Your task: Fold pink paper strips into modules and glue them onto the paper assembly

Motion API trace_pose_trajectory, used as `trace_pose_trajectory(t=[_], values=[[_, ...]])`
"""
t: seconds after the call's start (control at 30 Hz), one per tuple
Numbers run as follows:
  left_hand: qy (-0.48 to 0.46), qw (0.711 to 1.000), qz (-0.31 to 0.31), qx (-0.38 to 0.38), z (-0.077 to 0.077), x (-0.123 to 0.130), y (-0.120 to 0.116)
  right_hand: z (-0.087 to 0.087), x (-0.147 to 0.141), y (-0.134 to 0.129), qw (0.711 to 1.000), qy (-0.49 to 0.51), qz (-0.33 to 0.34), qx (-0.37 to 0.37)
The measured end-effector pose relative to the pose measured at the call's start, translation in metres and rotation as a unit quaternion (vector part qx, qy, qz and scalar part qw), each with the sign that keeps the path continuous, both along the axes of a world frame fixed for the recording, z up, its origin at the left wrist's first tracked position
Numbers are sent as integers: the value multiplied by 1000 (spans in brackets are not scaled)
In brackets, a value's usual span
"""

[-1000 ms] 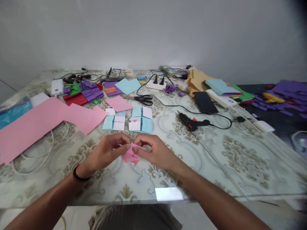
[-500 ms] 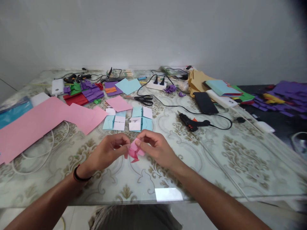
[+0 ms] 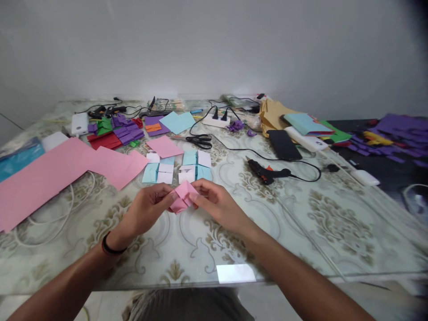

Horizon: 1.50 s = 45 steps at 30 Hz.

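Between my two hands is a small piece of folded pink paper [image 3: 182,196], creased into flaps and held just above the patterned table [image 3: 187,249]. My left hand [image 3: 147,207] pinches its left corner with thumb and fingers. On the opposite side, my right hand [image 3: 214,203] grips the right edge, thumb on top. Right behind the hands lie two folded blue-and-white paper squares, a left one [image 3: 165,174] and a right one [image 3: 203,159]. A flat pink paper square [image 3: 164,146] overlaps the left one.
Large pink sheets [image 3: 50,178] cover the left side. Black scissors [image 3: 199,141] lie behind the folded squares. To the right are a black glue gun [image 3: 267,171] with its cord, a dark phone [image 3: 284,144] and a power bank [image 3: 306,139]. A power strip [image 3: 216,119] sits near the wall.
The folded pink paper has been turned and spread flatter, its hanging flap drawn up into a squarish shape. Both hands shifted slightly and still hold it.
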State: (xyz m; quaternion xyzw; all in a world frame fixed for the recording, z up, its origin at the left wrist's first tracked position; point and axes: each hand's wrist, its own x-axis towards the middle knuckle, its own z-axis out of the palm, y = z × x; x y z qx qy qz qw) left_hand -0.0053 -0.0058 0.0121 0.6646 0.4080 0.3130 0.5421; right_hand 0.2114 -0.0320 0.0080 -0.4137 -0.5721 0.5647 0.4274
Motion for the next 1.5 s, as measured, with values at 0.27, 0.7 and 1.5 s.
trace_pose_trajectory(t=[0.27,0.7,1.5], values=[[40,999,-5,30,-4,-5,2,-7,1,3,996,-81,-3,-24],[-51,997,25,56,-13,-7,1,-5,0,1,997,-62,33,-13],[22,998,40,33,-6,-5,-3,0,-1,-2,999,-35,-9,9]])
